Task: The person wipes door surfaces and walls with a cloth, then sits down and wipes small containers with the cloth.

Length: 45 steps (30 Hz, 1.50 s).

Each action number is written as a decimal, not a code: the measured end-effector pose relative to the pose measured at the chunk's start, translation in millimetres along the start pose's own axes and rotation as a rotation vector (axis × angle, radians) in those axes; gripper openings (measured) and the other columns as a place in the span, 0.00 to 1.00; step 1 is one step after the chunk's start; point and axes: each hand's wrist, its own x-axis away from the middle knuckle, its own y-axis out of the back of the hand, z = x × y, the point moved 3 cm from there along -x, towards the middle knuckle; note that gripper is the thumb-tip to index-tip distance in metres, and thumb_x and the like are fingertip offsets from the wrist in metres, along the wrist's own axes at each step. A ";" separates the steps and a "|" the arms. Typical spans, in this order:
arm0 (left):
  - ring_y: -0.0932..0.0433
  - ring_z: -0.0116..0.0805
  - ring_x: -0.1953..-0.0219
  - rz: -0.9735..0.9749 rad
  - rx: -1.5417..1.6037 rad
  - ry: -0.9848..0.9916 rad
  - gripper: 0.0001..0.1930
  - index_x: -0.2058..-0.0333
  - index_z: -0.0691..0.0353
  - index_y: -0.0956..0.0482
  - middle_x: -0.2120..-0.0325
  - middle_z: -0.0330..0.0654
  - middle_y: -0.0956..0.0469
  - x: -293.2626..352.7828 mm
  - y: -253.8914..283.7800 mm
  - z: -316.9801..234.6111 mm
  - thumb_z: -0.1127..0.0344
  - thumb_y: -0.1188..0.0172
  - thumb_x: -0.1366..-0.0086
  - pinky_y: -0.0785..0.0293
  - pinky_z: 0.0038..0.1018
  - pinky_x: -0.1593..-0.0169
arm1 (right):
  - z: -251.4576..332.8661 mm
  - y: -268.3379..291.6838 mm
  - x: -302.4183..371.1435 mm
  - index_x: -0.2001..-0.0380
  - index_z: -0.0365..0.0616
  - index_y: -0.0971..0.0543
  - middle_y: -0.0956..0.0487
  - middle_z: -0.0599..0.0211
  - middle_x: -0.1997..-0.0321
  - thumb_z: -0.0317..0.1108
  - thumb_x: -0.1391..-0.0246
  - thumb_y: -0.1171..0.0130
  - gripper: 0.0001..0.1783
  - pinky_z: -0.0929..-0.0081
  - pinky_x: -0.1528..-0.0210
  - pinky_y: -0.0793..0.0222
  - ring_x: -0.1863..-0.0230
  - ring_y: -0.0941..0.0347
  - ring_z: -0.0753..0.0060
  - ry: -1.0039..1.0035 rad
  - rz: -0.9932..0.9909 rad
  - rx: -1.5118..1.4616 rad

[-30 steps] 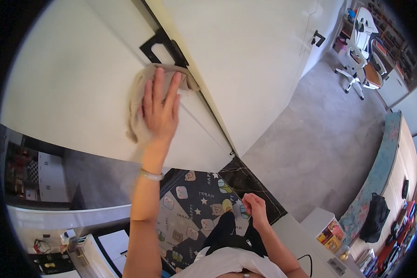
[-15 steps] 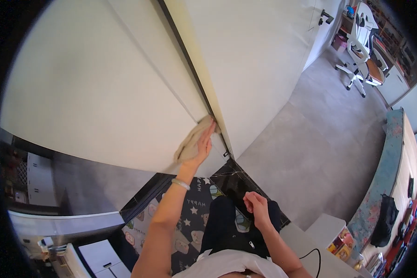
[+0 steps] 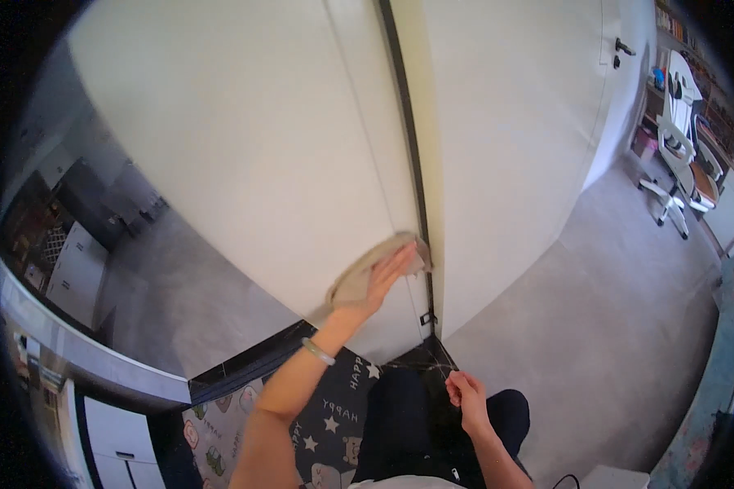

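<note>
Working big wht door [image 3: 245, 138], prob. mid-job: upper part bare, no smears visible, but can't tell wiped from unwiped at this res. Likely left: lower stretch, down to bottom edge & lower R corner, poss. also over twd L edge; no clear sign of finish, so est. only. 2nd door [image 3: 514, 155], also wht, stands just past door's R edge; can't say if it's incl. Patterned mat [image 3: 347, 436] on floor by bottom edge. Dark strip [image 3: 413, 155] runs down R edge. Cloth [image 3: 352, 287]: on door face, low, its upper R end at the dark strip, a bit above lower R corner; beige/greyish, soft, slightly blurred, approx. flat w/ a loose fold at upper R end, long axis slanting up to R. Wet or dry: can't tell. Dirt on it: n/a, too blurred. L hand [image 3: 390, 273] laid over cloth, fingers extended, pressing it to door, not clenched; thumb hidden, so can't tell if it hooks the fabric. R hand [image 3: 470, 397] loosely curled nr the knees, nothing seen in it, off the door. Pale bangle [image 3: 318, 352] on L wrist. Small blk fitting [image 3: 426, 319] nr lower R corner, below cloth, uncovered.
</note>
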 end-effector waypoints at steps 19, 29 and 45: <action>0.48 0.46 0.31 -0.788 -1.118 0.044 0.24 0.37 0.40 0.35 0.32 0.36 0.44 -10.5 254.5 -33.0 0.56 0.53 0.33 0.51 0.46 0.33 | -31.3 -8.5 -18.4 0.78 0.46 0.25 0.33 0.81 0.82 0.41 0.40 0.45 0.15 0.85 0.78 0.53 0.80 0.43 0.88 0.034 0.166 0.055; 0.59 0.37 0.28 0.093 -1.177 0.063 0.33 0.31 0.42 0.49 0.30 0.28 0.54 187.8 -154.9 51.8 0.63 0.55 0.35 0.58 0.31 0.32 | -53.5 11.8 -19.0 0.77 0.44 0.25 0.35 0.80 0.83 0.40 0.39 0.46 0.15 0.85 0.79 0.53 0.81 0.44 0.88 -0.020 0.060 0.080; 0.64 0.29 0.28 0.369 -0.918 -0.179 0.35 0.31 0.60 0.56 0.28 0.35 0.63 217.2 -329.5 58.1 0.66 0.59 0.36 0.71 0.33 0.27 | -94.0 71.6 -21.0 0.76 0.43 0.25 0.33 0.78 0.84 0.40 0.41 0.45 0.14 0.85 0.80 0.50 0.83 0.43 0.86 -0.070 -0.175 0.087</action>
